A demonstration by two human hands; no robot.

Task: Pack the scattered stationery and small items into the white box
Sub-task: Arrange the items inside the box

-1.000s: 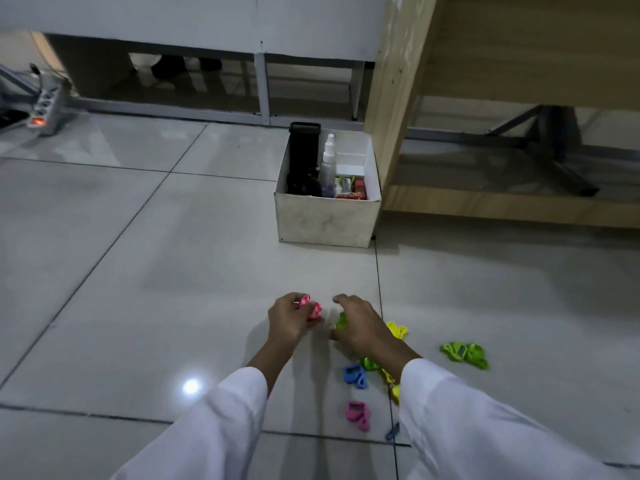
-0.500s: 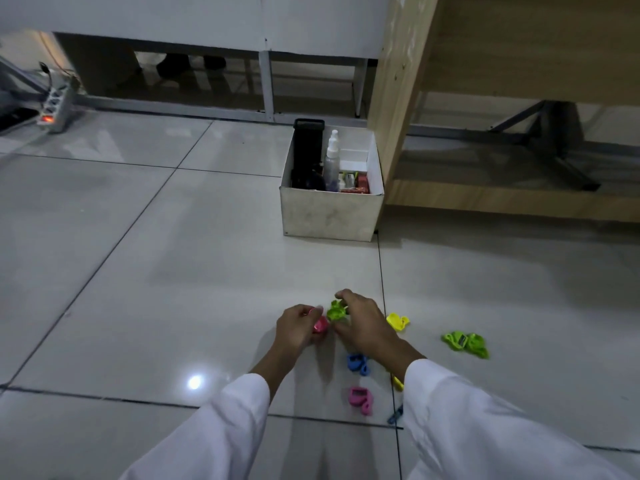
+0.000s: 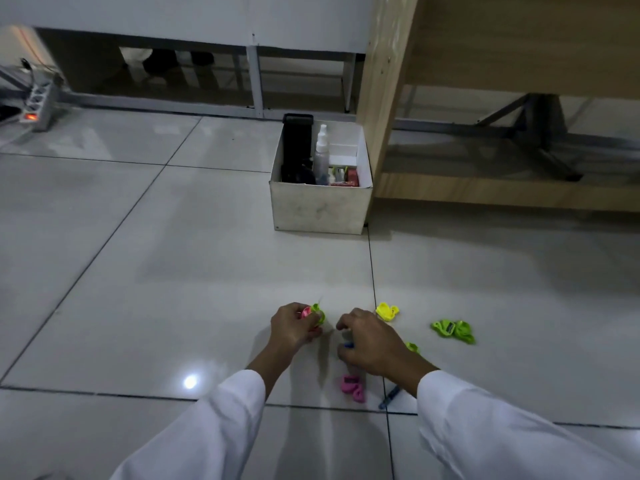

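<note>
The white box [image 3: 318, 211] stands on the tiled floor against a wooden leg and holds a black case, a spray bottle and small items. My left hand [image 3: 292, 327] grips a pink and a green sharpener [image 3: 318, 314] together. My right hand [image 3: 370, 342] is curled down over a blue sharpener [image 3: 348, 345], fingertips closed on it. Loose on the floor lie a yellow sharpener [image 3: 387, 311], a green pair [image 3: 452, 330], a small green piece [image 3: 412, 347], a pink sharpener [image 3: 352, 388] and a blue pen-like item [image 3: 389, 398].
A wooden desk frame [image 3: 381, 98] rises right of the box, with a low wooden rail [image 3: 502, 194] along the floor. A power strip [image 3: 36, 105] with a red light lies far left. Grey partition panels close the back.
The green sharpener has passed from my right hand into my left, joining the pink one. My right hand has dropped back and down onto the blue sharpener.
</note>
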